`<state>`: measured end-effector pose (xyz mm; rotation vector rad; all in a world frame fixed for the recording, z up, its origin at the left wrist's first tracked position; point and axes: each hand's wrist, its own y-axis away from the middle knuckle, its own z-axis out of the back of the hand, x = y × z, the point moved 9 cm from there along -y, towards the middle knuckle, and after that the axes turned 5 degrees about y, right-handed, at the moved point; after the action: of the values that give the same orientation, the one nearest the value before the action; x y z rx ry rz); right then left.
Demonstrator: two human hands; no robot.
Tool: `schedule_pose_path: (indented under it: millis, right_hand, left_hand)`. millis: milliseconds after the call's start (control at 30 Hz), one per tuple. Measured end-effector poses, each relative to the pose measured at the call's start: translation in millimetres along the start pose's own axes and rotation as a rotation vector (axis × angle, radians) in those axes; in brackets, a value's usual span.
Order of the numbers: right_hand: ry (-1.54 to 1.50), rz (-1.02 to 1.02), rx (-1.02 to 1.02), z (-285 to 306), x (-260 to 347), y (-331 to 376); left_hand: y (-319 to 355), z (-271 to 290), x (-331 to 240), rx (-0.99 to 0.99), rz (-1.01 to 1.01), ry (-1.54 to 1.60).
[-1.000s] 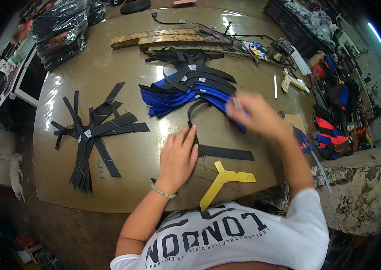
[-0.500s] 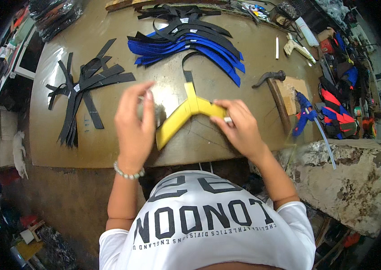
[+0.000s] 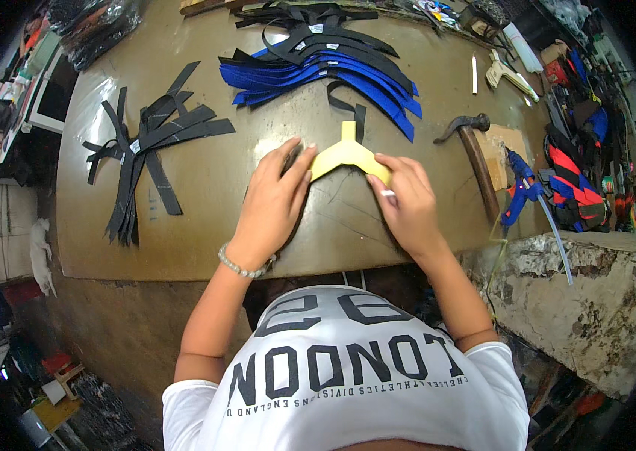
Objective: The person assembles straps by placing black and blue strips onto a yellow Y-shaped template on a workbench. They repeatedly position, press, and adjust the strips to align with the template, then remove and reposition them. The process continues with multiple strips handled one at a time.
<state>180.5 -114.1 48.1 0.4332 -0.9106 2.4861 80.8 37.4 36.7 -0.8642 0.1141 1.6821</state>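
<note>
Left hand (image 3: 273,199): now down, fingers over flat yellow Y-shaped piece (image 3: 346,154), grip unclear.
Right hand (image 3: 410,201): fingers pinching opposite arm, seemingly steadying!

Yellow template (image 3: 346,152) partly hidden

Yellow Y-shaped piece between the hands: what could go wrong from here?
The yellow Y-shaped piece could skew if the left hand and right hand press unevenly on its two arms.
The black strap at its stem might slide out of line, since neither hand is on the strap's visible part.
The small white piece in the right hand might slip, as that hand is also at the yellow piece.
</note>
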Motion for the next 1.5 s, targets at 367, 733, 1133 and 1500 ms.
schedule_pose_path:
  millis: [367,733,1133,1500]
  right_hand:
    - [-0.009,-0.127,0.083,-10.8,-20.0,23.9]
    - [-0.009,-0.135,0.083,-20.4,-24.8,17.7]
    - [-0.498,-0.618,0.021,44.6,-82.7,27.0]
    - [0.103,-0.300,0.113,17.6,-47.8,38.8]
  left_hand:
    - [19.6,-9.0,-9.2,-0.023,0.006,-0.001]
    - [9.2,-12.4,-14.4,-0.016,0.004,-0.047]
    - [-30.8,-95.3,-54.3,0.262,-0.079,-0.829]
    - [-32.9,-104.1,-59.7,0.258,-0.049,-0.942]
